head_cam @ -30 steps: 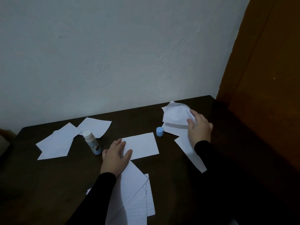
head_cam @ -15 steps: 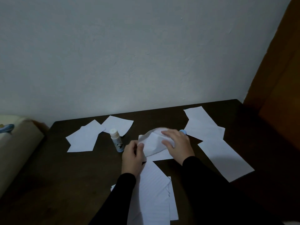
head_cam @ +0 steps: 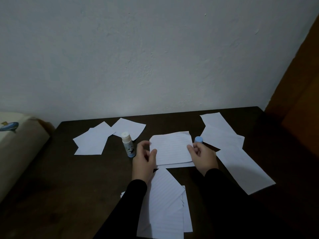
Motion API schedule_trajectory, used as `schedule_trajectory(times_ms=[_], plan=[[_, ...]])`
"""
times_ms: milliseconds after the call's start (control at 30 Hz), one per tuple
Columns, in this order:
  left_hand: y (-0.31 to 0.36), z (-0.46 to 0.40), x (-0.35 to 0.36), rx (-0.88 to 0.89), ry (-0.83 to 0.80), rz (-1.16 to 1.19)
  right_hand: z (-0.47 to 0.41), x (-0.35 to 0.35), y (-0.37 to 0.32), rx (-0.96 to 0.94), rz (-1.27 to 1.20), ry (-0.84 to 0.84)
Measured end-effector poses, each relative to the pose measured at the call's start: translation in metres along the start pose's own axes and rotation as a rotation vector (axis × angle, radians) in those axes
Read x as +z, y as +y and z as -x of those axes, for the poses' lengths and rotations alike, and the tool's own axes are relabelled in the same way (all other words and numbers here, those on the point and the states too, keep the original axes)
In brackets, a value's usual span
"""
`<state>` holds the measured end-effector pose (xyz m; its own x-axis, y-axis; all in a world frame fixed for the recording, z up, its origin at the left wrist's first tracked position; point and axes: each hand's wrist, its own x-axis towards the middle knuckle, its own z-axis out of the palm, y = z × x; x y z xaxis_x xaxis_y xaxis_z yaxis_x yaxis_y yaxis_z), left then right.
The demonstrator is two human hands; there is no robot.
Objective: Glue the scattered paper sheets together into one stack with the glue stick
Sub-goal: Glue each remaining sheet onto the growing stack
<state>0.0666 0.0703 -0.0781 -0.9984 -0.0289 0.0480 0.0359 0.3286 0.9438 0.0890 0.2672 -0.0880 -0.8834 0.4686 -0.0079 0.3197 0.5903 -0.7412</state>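
Observation:
A lined white paper sheet (head_cam: pixel 171 147) is held flat over another sheet (head_cam: pixel 179 164) at the middle of the dark table (head_cam: pixel 69 178). My left hand (head_cam: pixel 144 159) pinches its left edge and my right hand (head_cam: pixel 202 156) pinches its right edge. The uncapped glue stick (head_cam: pixel 128 146) stands upright just left of my left hand. Its blue cap (head_cam: pixel 198 139) lies behind my right hand. More sheets lie scattered: a group at the back left (head_cam: pixel 94 140), a group at the right (head_cam: pixel 229 149), and a pile near me (head_cam: pixel 165 206) between my sleeves.
A pale wall rises right behind the table. A beige cushion or padded edge (head_cam: pixel 15 149) borders the table on the left. A brown wooden surface (head_cam: pixel 300 104) stands at the right.
My right hand carried a sheet from the right group to the middle. Both hands now hold it flattened over the middle sheet. The camera view shifted to the left.

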Motion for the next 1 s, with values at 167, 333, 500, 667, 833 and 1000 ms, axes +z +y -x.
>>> schedule_trajectory(times_ms=[167, 333, 500, 667, 833, 1000], plan=[[-0.004, -0.002, 0.002, 0.056, -0.050, -0.162, 0.003, 0.005, 0.007, -0.019, 0.129, 0.112], [-0.008, -0.006, 0.006, 0.093, -0.035, -0.277, 0.004, 0.010, 0.010, -0.041, 0.196, 0.177], [-0.009, -0.008, 0.008, 0.102, -0.033, -0.351, 0.004, 0.012, 0.012, -0.060, 0.259, 0.223], [-0.009, -0.008, 0.008, 0.163, -0.033, -0.469, 0.005, 0.010, 0.010, -0.073, 0.347, 0.222], [-0.005, -0.015, 0.007, 0.089, -0.046, -0.446, 0.009, 0.008, 0.004, -0.240, 0.447, 0.252], [0.011, -0.026, 0.008, 0.218, -0.087, -0.662, -0.003, 0.007, -0.018, -0.461, 0.597, -0.228]])
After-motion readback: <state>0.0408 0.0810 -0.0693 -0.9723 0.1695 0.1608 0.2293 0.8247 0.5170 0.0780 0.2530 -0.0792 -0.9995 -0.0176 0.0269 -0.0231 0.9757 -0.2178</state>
